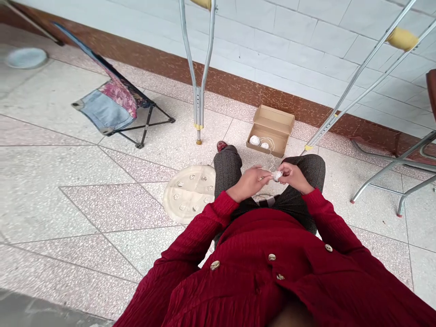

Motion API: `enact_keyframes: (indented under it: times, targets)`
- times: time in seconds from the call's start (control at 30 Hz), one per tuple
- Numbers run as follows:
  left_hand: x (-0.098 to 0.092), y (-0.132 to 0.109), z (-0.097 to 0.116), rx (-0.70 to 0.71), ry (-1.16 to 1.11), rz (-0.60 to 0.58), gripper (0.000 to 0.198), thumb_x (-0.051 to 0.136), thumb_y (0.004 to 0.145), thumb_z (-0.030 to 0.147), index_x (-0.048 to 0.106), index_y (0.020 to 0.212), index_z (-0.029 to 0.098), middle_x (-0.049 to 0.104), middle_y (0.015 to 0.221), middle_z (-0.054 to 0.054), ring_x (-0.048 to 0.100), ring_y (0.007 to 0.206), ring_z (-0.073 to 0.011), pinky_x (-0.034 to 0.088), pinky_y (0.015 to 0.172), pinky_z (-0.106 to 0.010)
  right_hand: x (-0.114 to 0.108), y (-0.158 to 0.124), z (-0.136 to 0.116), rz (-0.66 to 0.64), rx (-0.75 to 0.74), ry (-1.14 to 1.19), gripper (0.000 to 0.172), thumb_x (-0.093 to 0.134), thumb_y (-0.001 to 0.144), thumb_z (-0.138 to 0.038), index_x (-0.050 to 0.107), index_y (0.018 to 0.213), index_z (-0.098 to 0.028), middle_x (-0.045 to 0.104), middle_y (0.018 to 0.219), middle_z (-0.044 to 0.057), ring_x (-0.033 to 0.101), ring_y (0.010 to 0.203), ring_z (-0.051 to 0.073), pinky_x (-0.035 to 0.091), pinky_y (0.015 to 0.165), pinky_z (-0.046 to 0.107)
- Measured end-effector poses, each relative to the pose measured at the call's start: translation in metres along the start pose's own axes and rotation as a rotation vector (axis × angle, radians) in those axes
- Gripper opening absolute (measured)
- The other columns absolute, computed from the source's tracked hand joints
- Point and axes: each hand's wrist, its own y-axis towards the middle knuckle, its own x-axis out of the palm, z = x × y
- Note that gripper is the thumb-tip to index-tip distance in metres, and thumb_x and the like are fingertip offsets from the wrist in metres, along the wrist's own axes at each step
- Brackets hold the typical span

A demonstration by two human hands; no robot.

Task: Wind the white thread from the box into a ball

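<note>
Speckled terrazzo floor (102, 165) beneath a small, round white yarn ball (277, 176)

From the head view, we saw our right hand (296, 177) gripping the ball, which sat between it and our left hand (251, 182); we could not tell whether the left fingertips pinched yarn. One thin white strand (273, 160) led toward an open brown cardboard box (279, 136) holding two white yarn balls (255, 140). We judged a light grip best for keeping the ball round, and a slack strand, clear of the box's rim, best against snags.
</note>
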Motion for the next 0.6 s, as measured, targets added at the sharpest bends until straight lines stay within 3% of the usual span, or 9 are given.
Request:
enact_keyframes:
  times: [0.13, 0.23, 0.37, 0.47, 0.6]
  targets:
    - [-0.013, 0.009, -0.008, 0.043, 0.031, 0.013, 0.037, 0.048, 0.099, 0.031, 0.064, 0.069, 0.018, 0.067, 0.068, 0.002, 0.059, 0.069, -0.0129, 0.038, 0.109, -0.037, 0.007, -0.025, -0.001, -0.316, 0.061, 0.162, 0.035, 0.083, 0.063, -0.025, 0.063, 0.091, -0.018, 0.067, 0.063, -0.004, 0.060, 0.049, 0.011, 0.047, 0.048, 0.022]
    - [-0.010, 0.018, -0.003, 0.044, -0.065, 0.011, 0.039, 0.048, 0.099, 0.036, 0.065, 0.069, 0.018, 0.067, 0.069, 0.001, 0.060, 0.072, -0.0136, 0.046, 0.092, -0.029, 0.008, -0.035, -0.022, -0.346, 0.037, 0.263, 0.036, 0.085, 0.066, -0.027, 0.063, 0.091, -0.018, 0.068, 0.068, -0.002, 0.061, 0.052, 0.012, 0.048, 0.049, 0.022]
    - [0.002, 0.026, 0.002, -0.073, -0.281, 0.039, 0.044, 0.050, 0.098, 0.041, 0.066, 0.067, 0.015, 0.067, 0.068, -0.001, 0.060, 0.067, -0.0121, 0.045, 0.071, -0.023, 0.007, -0.033, -0.043, -0.138, -0.024, 0.403, 0.033, 0.085, 0.068, -0.029, 0.061, 0.088, -0.019, 0.070, 0.071, -0.001, 0.060, 0.052, 0.010, 0.043, 0.047, 0.019]
    - [0.014, 0.025, 0.000, -0.123, -0.430, -0.006, 0.047, 0.052, 0.097, 0.044, 0.065, 0.063, 0.015, 0.069, 0.066, -0.002, 0.062, 0.066, -0.0116, 0.047, 0.073, -0.023, 0.005, -0.023, -0.045, 0.063, -0.073, 0.498, 0.030, 0.084, 0.067, -0.026, 0.061, 0.086, -0.020, 0.069, 0.067, -0.002, 0.057, 0.051, 0.009, 0.040, 0.045, 0.018]
    - [0.024, 0.019, -0.005, -0.177, -0.539, -0.025, 0.040, 0.053, 0.096, 0.047, 0.068, 0.077, 0.015, 0.070, 0.064, -0.001, 0.063, 0.066, -0.0121, 0.048, 0.076, -0.024, 0.005, -0.010, -0.043, 0.228, -0.105, 0.638, 0.026, 0.081, 0.066, -0.022, 0.061, 0.083, -0.020, 0.069, 0.069, -0.003, 0.059, 0.054, 0.008, 0.045, 0.049, 0.018]
